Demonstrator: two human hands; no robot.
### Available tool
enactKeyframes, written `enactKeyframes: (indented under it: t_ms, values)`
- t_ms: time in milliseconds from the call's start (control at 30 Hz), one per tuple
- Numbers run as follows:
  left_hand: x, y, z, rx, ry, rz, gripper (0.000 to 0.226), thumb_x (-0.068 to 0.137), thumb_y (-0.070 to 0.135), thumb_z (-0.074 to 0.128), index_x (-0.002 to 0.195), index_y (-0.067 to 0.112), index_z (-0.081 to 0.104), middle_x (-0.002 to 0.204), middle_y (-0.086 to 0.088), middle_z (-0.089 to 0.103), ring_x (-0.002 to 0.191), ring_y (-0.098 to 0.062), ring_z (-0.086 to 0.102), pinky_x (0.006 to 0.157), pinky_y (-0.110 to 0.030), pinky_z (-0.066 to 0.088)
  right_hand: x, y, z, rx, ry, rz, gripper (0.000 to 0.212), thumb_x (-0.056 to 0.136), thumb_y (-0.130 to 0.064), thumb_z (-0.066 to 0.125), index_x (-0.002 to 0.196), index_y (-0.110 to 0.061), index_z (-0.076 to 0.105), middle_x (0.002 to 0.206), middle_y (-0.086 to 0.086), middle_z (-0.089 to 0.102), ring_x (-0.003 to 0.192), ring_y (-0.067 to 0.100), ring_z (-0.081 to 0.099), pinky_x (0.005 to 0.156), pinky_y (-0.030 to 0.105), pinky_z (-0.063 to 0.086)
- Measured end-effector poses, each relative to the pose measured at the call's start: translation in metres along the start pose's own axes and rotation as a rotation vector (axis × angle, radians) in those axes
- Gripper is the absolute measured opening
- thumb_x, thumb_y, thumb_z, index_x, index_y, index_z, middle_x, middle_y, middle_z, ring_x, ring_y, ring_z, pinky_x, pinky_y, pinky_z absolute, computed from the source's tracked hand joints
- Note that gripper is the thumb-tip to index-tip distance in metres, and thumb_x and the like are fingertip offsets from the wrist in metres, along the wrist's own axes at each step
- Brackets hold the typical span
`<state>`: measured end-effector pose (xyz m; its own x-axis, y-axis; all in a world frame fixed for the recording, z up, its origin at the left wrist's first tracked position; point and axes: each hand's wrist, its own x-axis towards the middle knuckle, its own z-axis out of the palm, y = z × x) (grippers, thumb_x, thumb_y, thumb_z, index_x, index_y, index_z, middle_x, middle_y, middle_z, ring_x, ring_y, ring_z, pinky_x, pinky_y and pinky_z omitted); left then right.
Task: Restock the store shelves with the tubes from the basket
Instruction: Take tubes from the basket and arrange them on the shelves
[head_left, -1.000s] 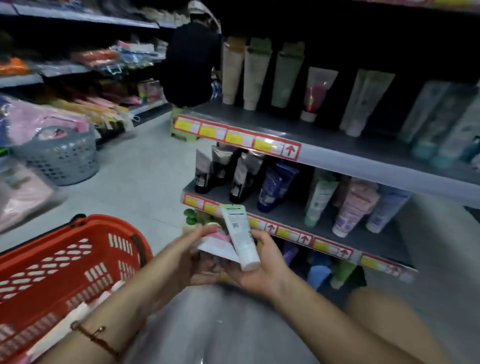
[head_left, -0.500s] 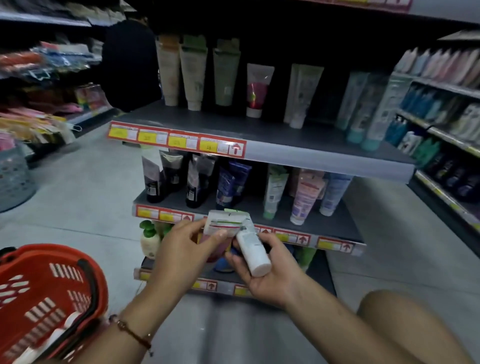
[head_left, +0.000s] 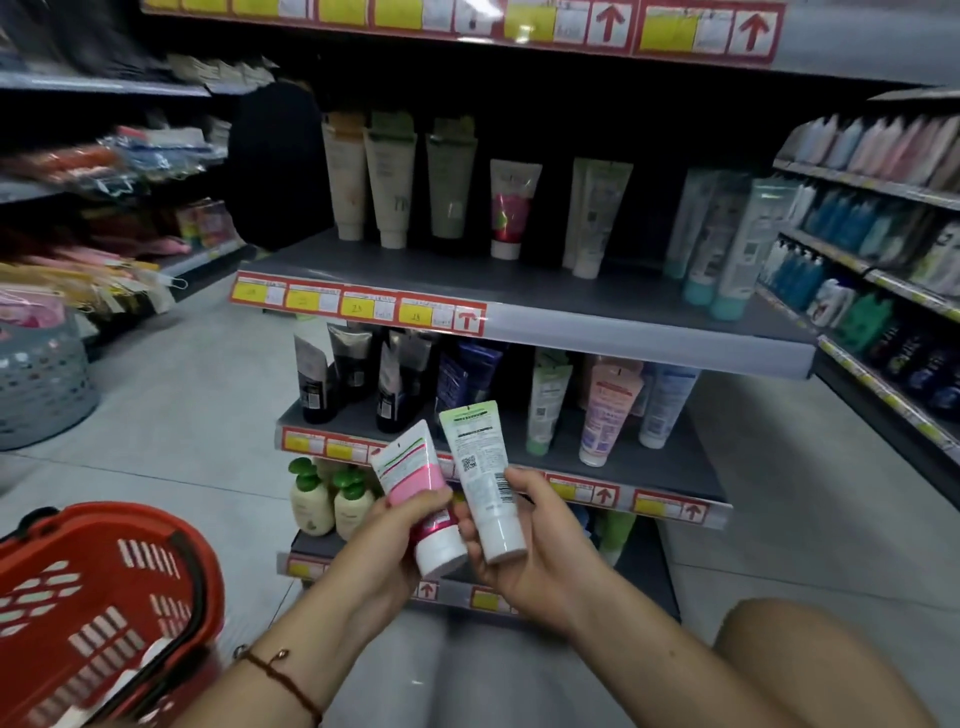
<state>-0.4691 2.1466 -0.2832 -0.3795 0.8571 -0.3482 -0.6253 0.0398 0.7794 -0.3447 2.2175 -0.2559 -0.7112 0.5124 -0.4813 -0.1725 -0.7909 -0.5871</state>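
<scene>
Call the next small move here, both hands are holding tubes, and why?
Probably lift the right hand to stand its green-topped tube by the matching green tube on the middle shelf: both tubes are out of the red basket and cap-down, while the left hand holds the pink tube.

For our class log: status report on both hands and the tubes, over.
Left hand grips pink-and-white plastic tube. Right hand grips white green-topped plastic tube. Both upright, caps down, facing grey middle shelf. Nothing in the way.
</scene>
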Motion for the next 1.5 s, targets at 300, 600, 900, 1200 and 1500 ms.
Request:
enactKeyframes:
  t_ms: [300,600,900,1200,1500]
  values:
    - [-0.003,0.06,0.059,0.255,-0.017,0.273,0.044,0.077,0.022,0.079,0.118,0.014,0.066,0.104,-0.012,0.076,0.097,-0.031,0.073,0.091,-0.051,0.056,-0.019,-0.05,0.027,-0.104,-0.04,-0.289,0.031,0.077,-0.008,0.068,0.107,-0.003,0.064,0.07,0.008,0.06,0.057,0.013,0.055,0.046,0.021,0.046]
    - [0.068,0.167,0.132,0.509,0.078,0.632,0.037,0.076,0.023,0.084,0.109,0.02,0.067,0.098,-0.001,0.076,0.09,-0.018,0.073,0.08,-0.031,0.058,-0.022,-0.144,0.043,-0.235,0.134,-0.527,0.02,0.084,-0.01,0.072,0.103,-0.009,0.067,0.067,0.001,0.063,0.066,0.012,0.059,0.056,0.022,0.05]
    - [0.203,0.205,0.161,0.99,0.108,0.782,0.067,0.065,0.038,0.089,0.122,0.023,0.058,0.108,0.008,0.066,0.096,-0.013,0.064,0.075,-0.024,0.048,-0.01,-0.185,0.008,-0.419,0.187,-0.57,0.03,0.082,-0.021,0.076,0.109,-0.01,0.07,0.081,0.005,0.072,0.069,0.014,0.067,0.06,0.024,0.051]
    - [0.241,0.202,0.158,1.146,0.118,0.858,0.056,0.077,0.04,0.081,0.126,0.024,0.06,0.117,-0.001,0.07,0.103,-0.021,0.065,0.077,-0.025,0.043,-0.01,-0.199,0.0,-0.643,0.246,-0.695,0.028,0.082,-0.018,0.076,0.109,-0.019,0.069,0.099,-0.005,0.077,0.093,0.012,0.073,0.087,0.034,0.056]
    - [0.209,0.199,0.131,1.411,0.173,0.805,0.05,0.086,0.054,0.064,0.127,0.025,0.061,0.118,-0.002,0.07,0.102,-0.025,0.065,0.071,-0.029,0.046,0.029,-0.256,0.024,-0.958,0.465,-0.994,0.034,0.077,-0.021,0.082,0.105,-0.026,0.063,0.097,-0.014,0.071,0.085,0.002,0.068,0.074,0.019,0.053]
